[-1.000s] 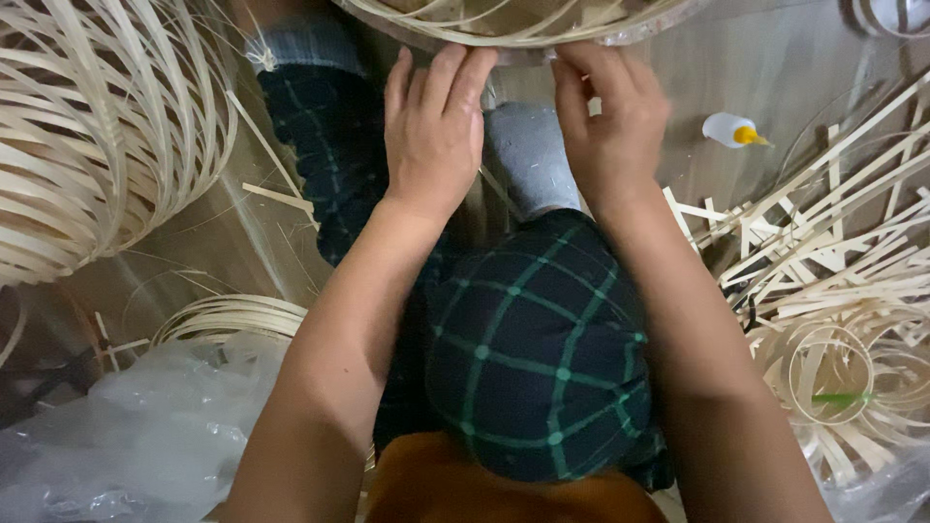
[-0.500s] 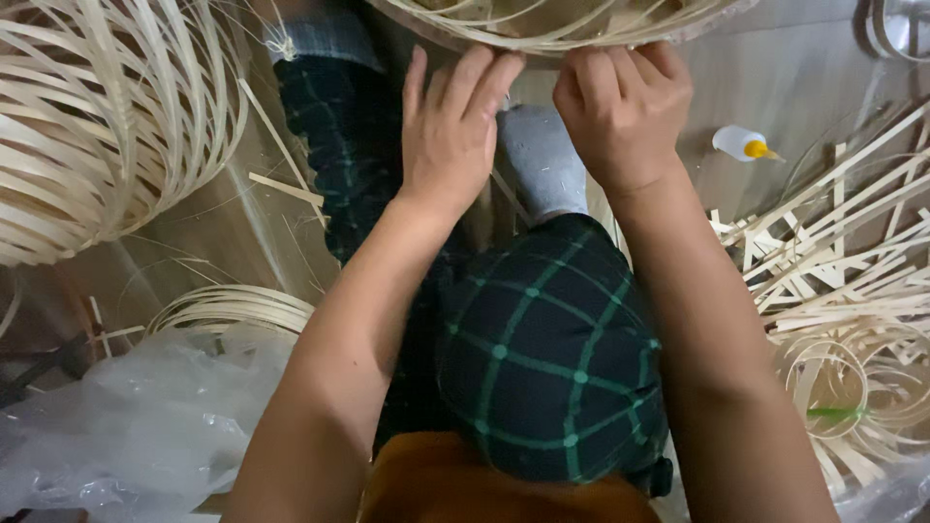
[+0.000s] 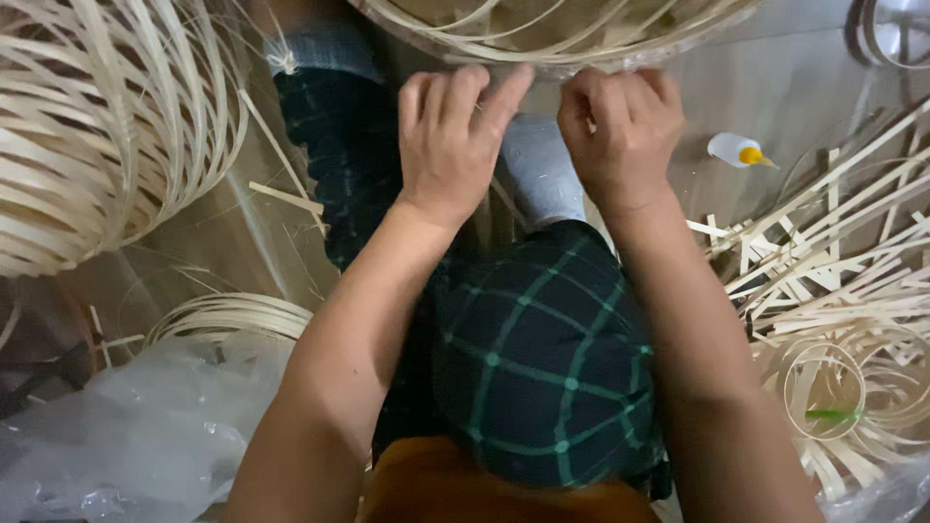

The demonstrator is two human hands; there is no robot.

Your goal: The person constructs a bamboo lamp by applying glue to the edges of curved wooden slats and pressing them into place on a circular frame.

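Both hands have been climbing to the frame [image 3: 552, 39] rim: left hand [image 3: 450, 145] is pinching a strip, fingers closing; right hand [image 3: 620, 131] is gripping the rim, fist tightening.

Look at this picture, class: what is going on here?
A seated person works with both bare hands on the rim of a round frame of thin bamboo strips at the top of the view. The left hand and right hand pinch at its edge, side by side. Another strip frame lies to the left, loose strips pile up on the right, and a small yellow-capped bottle lies on the floor.
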